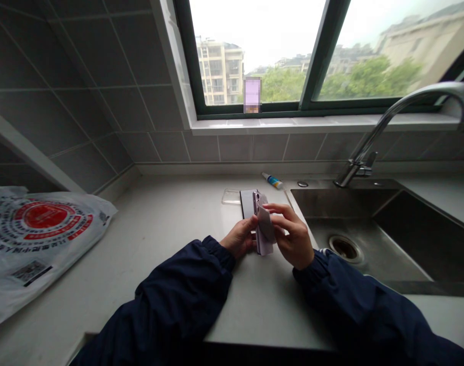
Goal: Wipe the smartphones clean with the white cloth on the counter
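My left hand (240, 239) is closed round the side of a pinkish phone (257, 203), which stands on edge above the counter. A thin pale lilac sheet (266, 226) leans away from the phone's back, and the fingers of my right hand (293, 235) pinch it from the right. Behind the hands lies a flat grey item with a dark edge (248, 203), partly covered by the phone. A clear phone case (231, 196) rests to its left. Farther back is a small white and blue tube (272, 180).
A metal sink (361, 223) with a chrome faucet (373, 127) is on the right. On the left, a white plastic bag (45, 229) with red print lies on the white counter (178, 213). A tiled wall and a window (255, 51) stand behind.
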`<state>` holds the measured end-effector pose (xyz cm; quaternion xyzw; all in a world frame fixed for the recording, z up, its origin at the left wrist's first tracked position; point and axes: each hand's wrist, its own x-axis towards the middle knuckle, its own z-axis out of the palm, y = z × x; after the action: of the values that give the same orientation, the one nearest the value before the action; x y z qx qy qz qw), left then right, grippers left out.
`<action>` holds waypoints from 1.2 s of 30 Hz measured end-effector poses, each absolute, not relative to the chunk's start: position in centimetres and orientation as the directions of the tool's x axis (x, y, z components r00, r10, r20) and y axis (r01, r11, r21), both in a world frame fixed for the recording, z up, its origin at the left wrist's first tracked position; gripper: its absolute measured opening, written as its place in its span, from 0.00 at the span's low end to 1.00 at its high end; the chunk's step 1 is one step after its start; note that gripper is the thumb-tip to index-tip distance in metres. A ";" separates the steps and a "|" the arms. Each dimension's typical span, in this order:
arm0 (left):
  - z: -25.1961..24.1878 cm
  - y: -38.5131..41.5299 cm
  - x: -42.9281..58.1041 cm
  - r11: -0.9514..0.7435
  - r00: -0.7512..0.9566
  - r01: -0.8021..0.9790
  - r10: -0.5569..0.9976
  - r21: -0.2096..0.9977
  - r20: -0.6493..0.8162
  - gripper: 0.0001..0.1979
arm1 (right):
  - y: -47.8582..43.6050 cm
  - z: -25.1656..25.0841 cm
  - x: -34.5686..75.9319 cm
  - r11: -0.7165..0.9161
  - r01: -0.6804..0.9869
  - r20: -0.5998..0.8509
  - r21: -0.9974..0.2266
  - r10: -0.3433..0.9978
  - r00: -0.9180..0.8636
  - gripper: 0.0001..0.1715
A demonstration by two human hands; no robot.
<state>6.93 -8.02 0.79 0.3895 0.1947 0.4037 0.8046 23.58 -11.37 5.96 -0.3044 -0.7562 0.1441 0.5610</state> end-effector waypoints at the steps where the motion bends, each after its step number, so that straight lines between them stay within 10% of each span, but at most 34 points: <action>1: 0.9 -8.1 6.9 0.355 0.586 -0.480 0.810 0.802 -0.008 0.38 | -11.3 5.9 23.6 0.772 0.315 0.768 -0.552 0.618 -0.168 0.15; 16: 1.1 -8.3 7.0 0.342 0.569 -0.452 0.822 0.824 -0.028 0.35 | -11.5 5.9 23.4 0.707 0.309 0.706 -0.636 0.695 -0.138 0.08; 36: 3.1 -8.7 7.0 0.442 0.566 -0.660 0.824 0.608 0.016 0.40 | -11.3 5.3 23.5 0.751 0.334 0.639 -0.569 0.660 -0.395 0.36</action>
<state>6.96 -8.66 3.15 0.2874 0.1427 0.4432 0.8370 23.53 -11.35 5.27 -0.3046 -0.8161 0.1778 0.4578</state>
